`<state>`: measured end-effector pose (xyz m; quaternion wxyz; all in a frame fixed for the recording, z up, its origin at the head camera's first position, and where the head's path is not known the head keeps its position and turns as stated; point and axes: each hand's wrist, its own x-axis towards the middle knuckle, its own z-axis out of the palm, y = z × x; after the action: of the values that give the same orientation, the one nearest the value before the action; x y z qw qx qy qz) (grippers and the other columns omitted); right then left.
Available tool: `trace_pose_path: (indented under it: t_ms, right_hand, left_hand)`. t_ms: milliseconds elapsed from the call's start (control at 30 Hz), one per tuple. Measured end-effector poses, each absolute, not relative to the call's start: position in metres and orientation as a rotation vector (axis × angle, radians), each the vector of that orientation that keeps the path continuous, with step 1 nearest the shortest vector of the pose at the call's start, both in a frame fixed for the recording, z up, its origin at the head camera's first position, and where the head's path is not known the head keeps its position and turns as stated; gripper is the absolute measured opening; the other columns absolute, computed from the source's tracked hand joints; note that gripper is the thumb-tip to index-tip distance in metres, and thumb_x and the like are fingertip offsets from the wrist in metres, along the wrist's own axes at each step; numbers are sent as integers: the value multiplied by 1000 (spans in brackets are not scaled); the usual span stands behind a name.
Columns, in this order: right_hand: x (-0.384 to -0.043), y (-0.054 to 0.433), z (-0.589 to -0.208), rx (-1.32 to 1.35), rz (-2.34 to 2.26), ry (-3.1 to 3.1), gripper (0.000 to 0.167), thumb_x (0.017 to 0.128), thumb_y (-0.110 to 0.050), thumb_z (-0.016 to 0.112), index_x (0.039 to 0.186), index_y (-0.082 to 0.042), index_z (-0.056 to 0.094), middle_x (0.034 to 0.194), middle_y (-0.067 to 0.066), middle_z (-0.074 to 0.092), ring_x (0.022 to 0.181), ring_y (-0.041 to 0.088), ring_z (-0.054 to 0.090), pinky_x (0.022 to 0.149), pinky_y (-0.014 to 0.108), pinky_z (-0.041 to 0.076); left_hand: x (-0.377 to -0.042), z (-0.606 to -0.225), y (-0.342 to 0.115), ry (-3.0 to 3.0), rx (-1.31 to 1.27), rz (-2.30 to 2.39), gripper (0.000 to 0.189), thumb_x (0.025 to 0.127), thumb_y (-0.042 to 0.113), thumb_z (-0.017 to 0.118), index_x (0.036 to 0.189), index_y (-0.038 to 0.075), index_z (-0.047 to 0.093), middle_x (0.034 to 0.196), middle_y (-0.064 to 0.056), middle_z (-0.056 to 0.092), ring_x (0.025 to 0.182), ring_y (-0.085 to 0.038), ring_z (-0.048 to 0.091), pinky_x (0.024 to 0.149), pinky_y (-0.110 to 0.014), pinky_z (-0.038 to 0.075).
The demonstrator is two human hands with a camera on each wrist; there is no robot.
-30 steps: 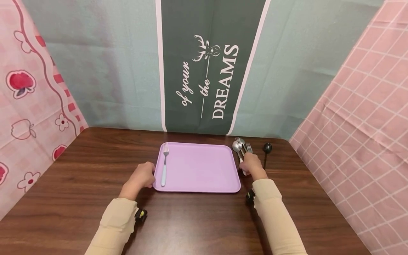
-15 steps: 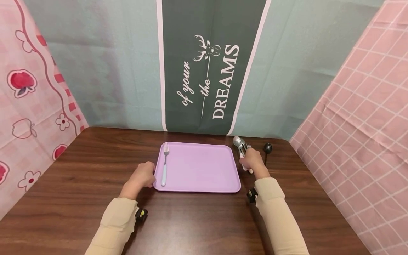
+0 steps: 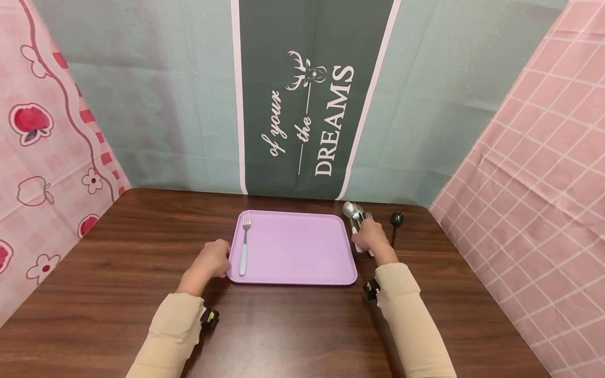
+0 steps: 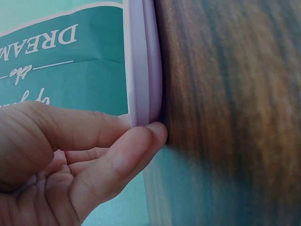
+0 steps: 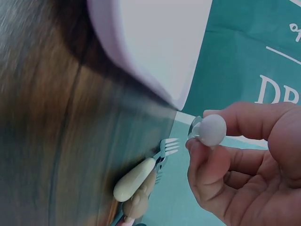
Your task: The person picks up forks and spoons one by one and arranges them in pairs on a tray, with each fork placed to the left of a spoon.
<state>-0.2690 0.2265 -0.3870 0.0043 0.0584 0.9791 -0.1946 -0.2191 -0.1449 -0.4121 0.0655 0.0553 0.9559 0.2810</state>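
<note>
My left hand (image 3: pixel 212 259) pinches the left edge of a lilac tray (image 3: pixel 298 249); in the left wrist view the thumb and a finger meet at its rim (image 4: pixel 143 103). On the tray's left side lies a fork (image 3: pixel 243 261) with a pale blue handle, tines away from me. My right hand (image 3: pixel 372 236), just right of the tray, pinches a spoon (image 3: pixel 348 209) by its light handle. The rounded handle end (image 5: pixel 212 130) points at the right wrist camera, above the table. Below it lie forks, one with a cream handle (image 5: pixel 135 180), partly overlapping other cutlery.
Right of the right hand lies a black spoon (image 3: pixel 396 219), its handle partly hidden by the wrist. Dark wood table (image 3: pixel 283 331) stretches in front of the tray. A green cloth (image 3: pixel 189 131) hangs behind, with pink cloths (image 3: pixel 543 157) at both sides.
My right hand has taken up the spoon, shifting it slightly away from me, then a little left toward the tray. My left hand and the tray have stayed put.
</note>
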Motion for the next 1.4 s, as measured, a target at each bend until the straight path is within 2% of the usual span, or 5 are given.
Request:
trace_pose_path:
  t_ms: [267,500,767,967,1400]
  right_hand:
    - [-269,211,-386,107,-586,3053,9,72,-7,57,66,-1,56,56,7,54,46,15,52,43,23,44]
    - [-264,194,-383,145,-496,3023,11,74,-12,59,70,-2,59,57,7,57,52,19,56,58,42,51]
    - [-264,175,-383,34,-552,3053,7,69,-6,57,65,-1,55,59,9,55,51,19,55,43,22,44]
    - [-262,163,-383,42,-605,3020,10,70,-4,55,61,-4,54,48,3,52,41,13,51,42,21,42]
    - [-257,137,-388,-7,-594,2986,4,69,-2,57,66,-1,54,59,8,55,47,15,53,42,21,43]
  left_hand:
    - [-220,-412,-144,2875,149,854,23,71,-9,61,94,-10,61,69,-13,56,51,-17,56,45,-24,48]
    - [-219,-412,-145,2873,150,866,23,71,-9,60,93,-9,61,68,-12,56,50,-17,56,44,-24,48]
    - [-220,-412,-145,2882,152,861,22,70,-9,60,91,-8,61,67,-11,56,50,-17,56,44,-24,48]
    - [-220,-412,-145,2883,157,847,21,69,-9,60,91,-8,61,66,-11,56,51,-17,56,44,-24,48]
    - [-221,-413,-145,2875,153,864,24,70,-9,60,94,-9,61,68,-12,56,51,-17,57,45,-24,48]
